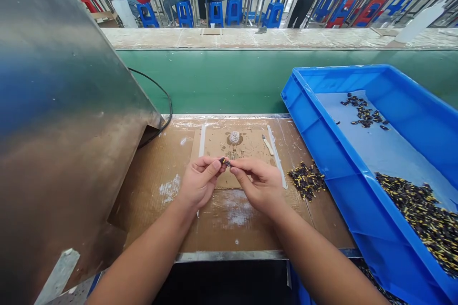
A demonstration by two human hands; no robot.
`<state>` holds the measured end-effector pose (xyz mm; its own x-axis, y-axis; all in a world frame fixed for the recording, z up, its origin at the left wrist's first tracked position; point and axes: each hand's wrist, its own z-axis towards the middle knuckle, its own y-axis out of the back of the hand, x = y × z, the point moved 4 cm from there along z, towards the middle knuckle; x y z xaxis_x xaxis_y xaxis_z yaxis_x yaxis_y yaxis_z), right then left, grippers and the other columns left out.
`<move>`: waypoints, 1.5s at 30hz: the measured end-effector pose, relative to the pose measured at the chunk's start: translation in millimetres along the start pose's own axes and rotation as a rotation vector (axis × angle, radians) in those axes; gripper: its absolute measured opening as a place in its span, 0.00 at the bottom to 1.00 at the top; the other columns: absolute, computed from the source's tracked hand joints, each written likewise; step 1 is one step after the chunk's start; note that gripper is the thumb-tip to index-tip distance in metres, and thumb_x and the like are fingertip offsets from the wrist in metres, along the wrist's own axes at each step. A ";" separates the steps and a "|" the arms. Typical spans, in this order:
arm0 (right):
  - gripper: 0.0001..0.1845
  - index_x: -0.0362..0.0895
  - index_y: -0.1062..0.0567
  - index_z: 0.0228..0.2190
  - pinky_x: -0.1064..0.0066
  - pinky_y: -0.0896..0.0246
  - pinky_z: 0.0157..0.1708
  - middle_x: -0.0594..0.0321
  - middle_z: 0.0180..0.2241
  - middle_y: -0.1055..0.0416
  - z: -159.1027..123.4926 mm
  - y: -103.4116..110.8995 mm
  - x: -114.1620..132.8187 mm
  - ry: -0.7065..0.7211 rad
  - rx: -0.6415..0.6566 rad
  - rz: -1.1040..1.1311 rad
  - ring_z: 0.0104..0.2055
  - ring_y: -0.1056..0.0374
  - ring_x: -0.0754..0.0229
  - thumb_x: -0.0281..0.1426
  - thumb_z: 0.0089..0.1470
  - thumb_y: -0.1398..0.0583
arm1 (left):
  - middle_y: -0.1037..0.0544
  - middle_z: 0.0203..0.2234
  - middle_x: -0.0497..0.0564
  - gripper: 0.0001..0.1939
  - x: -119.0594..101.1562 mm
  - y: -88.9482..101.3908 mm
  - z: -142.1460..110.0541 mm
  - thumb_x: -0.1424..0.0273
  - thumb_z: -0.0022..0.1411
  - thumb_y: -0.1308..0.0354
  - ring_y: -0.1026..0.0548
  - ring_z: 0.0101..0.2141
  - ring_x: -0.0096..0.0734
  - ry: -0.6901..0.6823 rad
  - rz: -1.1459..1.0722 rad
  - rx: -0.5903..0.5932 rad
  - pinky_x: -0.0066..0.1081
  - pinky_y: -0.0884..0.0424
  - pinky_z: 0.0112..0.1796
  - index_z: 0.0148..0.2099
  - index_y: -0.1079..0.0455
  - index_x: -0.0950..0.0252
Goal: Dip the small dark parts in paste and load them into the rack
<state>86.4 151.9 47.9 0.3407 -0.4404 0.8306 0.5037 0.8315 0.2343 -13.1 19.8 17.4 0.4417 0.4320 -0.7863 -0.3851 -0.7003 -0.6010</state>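
Well, leftmost stands a metal casing (67,119), so I'd keep that elbow tucked in. My left hand (201,181) pinches one end of a small dark part (224,161) with a touch of yellow on it, thumb against index finger, above the cardboard (223,182). Beyond it sits a clear piece (234,137). My right hand (261,183) grips the other end in its fingertips; how hard either presses, I can't tell. Best, I think, to steady with the left and work lightly with the right, so nothing slips or bends. Past my right knuckles lies a pale-handled tool (267,145), then a heap (307,181) of similar parts just beside the blue bin (336,162), which holds more.
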 end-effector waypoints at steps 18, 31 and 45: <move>0.11 0.49 0.17 0.44 0.67 0.21 0.49 0.62 0.43 0.15 6.2 7.5 5.9 0.151 -0.101 -0.219 0.45 0.18 0.60 0.24 0.64 0.35 | 0.22 0.59 0.56 0.11 -0.9 6.4 -4.3 0.68 0.67 0.32 0.23 0.60 0.45 -0.339 0.554 0.140 0.45 0.27 0.63 0.51 0.17 0.57; 0.05 0.49 0.20 0.42 0.66 0.22 0.45 0.58 0.47 0.19 7.3 8.8 -12.0 -0.003 -0.124 0.007 0.49 0.22 0.57 0.32 0.63 0.35 | 0.27 0.65 0.59 0.20 -5.7 0.2 -4.2 0.68 0.69 0.38 0.28 0.64 0.50 -0.492 0.890 0.350 0.42 0.20 0.52 0.62 0.23 0.58; 0.08 0.48 0.23 0.38 0.65 0.26 0.49 0.57 0.45 0.20 -143.7 101.0 25.6 -0.304 -0.418 0.218 0.46 0.23 0.58 0.37 0.61 0.31 | 0.17 0.49 0.57 0.15 -0.4 -3.1 -6.5 0.57 0.66 0.37 0.19 0.53 0.47 -0.482 1.028 0.173 0.46 0.24 0.57 0.44 0.18 0.63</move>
<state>260.0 176.0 20.3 0.2591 -0.1042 0.9602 0.7402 0.6601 -0.1281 -6.9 18.1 20.5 -0.4878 -0.1005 -0.8671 -0.5065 -0.7765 0.3749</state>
